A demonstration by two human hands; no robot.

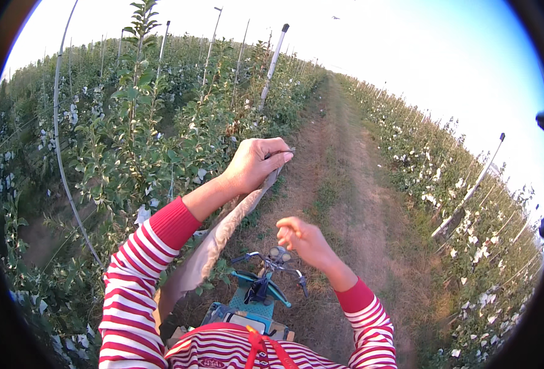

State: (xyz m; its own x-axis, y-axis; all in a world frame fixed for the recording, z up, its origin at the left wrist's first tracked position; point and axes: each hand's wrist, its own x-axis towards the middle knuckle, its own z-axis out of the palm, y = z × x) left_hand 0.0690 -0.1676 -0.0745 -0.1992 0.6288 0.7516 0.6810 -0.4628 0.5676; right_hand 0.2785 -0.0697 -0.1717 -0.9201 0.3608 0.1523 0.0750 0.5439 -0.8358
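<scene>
The left hand is pinching one end of a long pale cloth, thumb and fingers clamping on it. The cloth is hanging beside the left forearm, its long axis slanting from those fingertips at upper right toward lower left. The right hand is hovering apart, above the teal vehicle's handlebars, fingers curling; whether their tips are meeting, I cannot tell.
</scene>
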